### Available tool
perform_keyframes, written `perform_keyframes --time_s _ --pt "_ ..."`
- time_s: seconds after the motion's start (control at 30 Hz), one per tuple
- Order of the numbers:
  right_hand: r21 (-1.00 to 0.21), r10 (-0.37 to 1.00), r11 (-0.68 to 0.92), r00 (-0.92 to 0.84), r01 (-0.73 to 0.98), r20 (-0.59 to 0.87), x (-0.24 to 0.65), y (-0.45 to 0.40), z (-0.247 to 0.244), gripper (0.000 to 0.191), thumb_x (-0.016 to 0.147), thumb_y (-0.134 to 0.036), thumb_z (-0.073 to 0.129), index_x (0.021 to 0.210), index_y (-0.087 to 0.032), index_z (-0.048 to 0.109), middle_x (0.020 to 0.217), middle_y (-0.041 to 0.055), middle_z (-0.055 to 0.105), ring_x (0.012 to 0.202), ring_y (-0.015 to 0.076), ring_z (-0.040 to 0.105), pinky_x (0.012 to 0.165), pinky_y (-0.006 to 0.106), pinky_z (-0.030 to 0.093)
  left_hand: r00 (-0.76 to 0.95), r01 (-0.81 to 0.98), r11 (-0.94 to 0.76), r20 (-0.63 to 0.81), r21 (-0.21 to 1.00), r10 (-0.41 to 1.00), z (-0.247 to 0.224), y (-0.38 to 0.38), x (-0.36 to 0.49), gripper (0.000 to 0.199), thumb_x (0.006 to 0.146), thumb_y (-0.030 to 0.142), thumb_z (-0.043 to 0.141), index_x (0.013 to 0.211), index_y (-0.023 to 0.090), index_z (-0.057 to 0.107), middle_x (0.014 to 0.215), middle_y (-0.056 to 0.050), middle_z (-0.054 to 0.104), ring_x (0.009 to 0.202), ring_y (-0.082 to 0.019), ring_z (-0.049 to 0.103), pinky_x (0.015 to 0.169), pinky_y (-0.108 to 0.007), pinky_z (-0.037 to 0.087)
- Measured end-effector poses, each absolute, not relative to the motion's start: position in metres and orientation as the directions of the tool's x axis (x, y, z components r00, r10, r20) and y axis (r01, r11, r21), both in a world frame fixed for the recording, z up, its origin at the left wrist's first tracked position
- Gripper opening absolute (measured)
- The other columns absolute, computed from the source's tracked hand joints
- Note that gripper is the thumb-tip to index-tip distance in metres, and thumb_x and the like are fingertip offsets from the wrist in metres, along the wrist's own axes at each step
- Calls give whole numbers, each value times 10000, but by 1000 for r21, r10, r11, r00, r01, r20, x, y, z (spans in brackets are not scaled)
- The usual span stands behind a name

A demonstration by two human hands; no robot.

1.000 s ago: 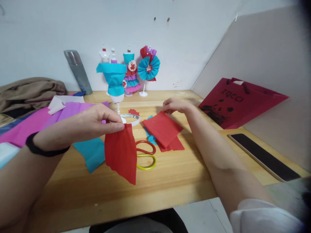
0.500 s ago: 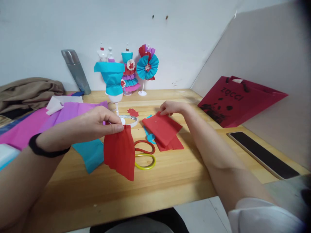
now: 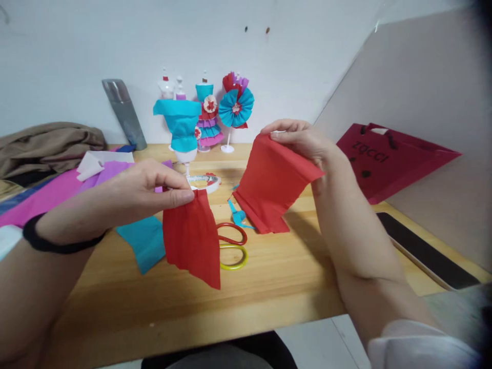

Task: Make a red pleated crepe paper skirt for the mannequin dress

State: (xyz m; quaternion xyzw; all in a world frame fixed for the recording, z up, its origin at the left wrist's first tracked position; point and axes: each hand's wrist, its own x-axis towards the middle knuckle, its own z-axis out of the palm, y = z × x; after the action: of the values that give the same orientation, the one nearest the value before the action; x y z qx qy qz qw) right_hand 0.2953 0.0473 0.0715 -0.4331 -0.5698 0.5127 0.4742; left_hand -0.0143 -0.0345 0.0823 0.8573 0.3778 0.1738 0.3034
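Note:
Between the thumb and fingers of my left hand point(image 3: 154, 192) hangs a small piece of red crepe paper point(image 3: 190, 241), gathered along its top edge. My right hand point(image 3: 295, 141) pinches the upper edge of a larger folded sheet of red crepe paper point(image 3: 272, 179), lifted at the top while its lower end reaches the table. Scissors with one red and one yellow handle loop point(image 3: 234, 259) lie between the two pieces, their blades hidden behind the small one. Blue paper scraps point(image 3: 239, 218) sit beside the larger sheet. Behind my left hand stands a mini dress form point(image 3: 182, 125) wrapped in blue paper.
Two decorated dress forms point(image 3: 207, 115) and a grey bottle point(image 3: 125, 115) stand by the wall. A roll of tape point(image 3: 215, 183) lies mid-table. Pink paper point(image 3: 42, 197) and blue paper point(image 3: 144, 241) are at left; a phone point(image 3: 430, 251) and a red paper bag point(image 3: 400, 159) at right.
My right hand has risen and moved right, lifting the larger red sheet and opening it out. My left hand keeps its pinch on the small red piece, nearly in place.

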Motion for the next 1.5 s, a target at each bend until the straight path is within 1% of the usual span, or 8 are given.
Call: perform_keyframes --time_s 0.1,0.3,0.5,0.7,0.83,0.93,1.17,1.5 --pt "-989 956 132 -253 -72 146 298 53 69 125 772 -83 653 764 -187 722 730 7 741 654 120 662 698 278 527 615 566 -515 86 644 784 87 -39 -13 385 868 311 485 519 148 478 540 54 381 513 -39 346 460 -137 279" --pt "-960 891 278 -380 28 247 295 55 65 378 635 -87 776 992 -207 746 865 45 771 823 204 728 805 374 573 592 601 -561 154 569 791 91 -39 -14 385 846 324 489 504 149 503 497 57 385 469 -39 344 427 -151 249" --pt "-895 787 421 -551 149 279 292 44 68 219 702 -179 765 910 -242 788 973 21 781 947 206 718 882 364 582 562 640 -530 131 556 817 95 -38 -16 391 833 349 486 496 151 498 486 49 401 457 -46 350 416 -158 258" --pt "-812 733 534 -607 234 308 288 45 66 63 779 -287 762 834 -260 781 849 25 753 814 184 696 778 351 586 594 644 -566 130 515 794 89 -33 -21 400 852 356 471 551 126 598 508 31 467 478 -53 404 429 -146 289" --pt "-709 670 666 -607 234 428 284 46 66 76 714 -290 815 751 -260 757 1068 34 728 1029 225 659 860 372 560 610 648 -582 123 492 783 91 -32 -21 401 850 355 464 515 146 534 485 40 414 450 -50 375 412 -149 279" --pt "-777 698 611 -565 149 440 280 46 66 196 645 -343 869 689 -245 705 1109 34 730 1106 254 645 910 403 546 616 646 -593 130 481 777 93 -32 -19 399 846 339 459 490 160 462 480 48 366 432 -43 338 397 -158 250" --pt "-917 773 393 -515 -71 371 268 48 56 375 562 -452 916 698 -200 673 626 -22 656 588 119 605 649 291 527 557 712 -507 49 485 829 85 -28 -25 430 858 431 446 546 150 537 508 28 432 480 -71 382 438 -189 281" --pt "-924 669 380 -701 36 248 240 24 54 78 731 -245 773 776 -223 714 842 6 737 777 150 678 712 275 556 565 708 -551 114 443 817 82 -24 -27 399 847 399 492 530 159 523 510 22 448 474 -78 396 445 -198 286"
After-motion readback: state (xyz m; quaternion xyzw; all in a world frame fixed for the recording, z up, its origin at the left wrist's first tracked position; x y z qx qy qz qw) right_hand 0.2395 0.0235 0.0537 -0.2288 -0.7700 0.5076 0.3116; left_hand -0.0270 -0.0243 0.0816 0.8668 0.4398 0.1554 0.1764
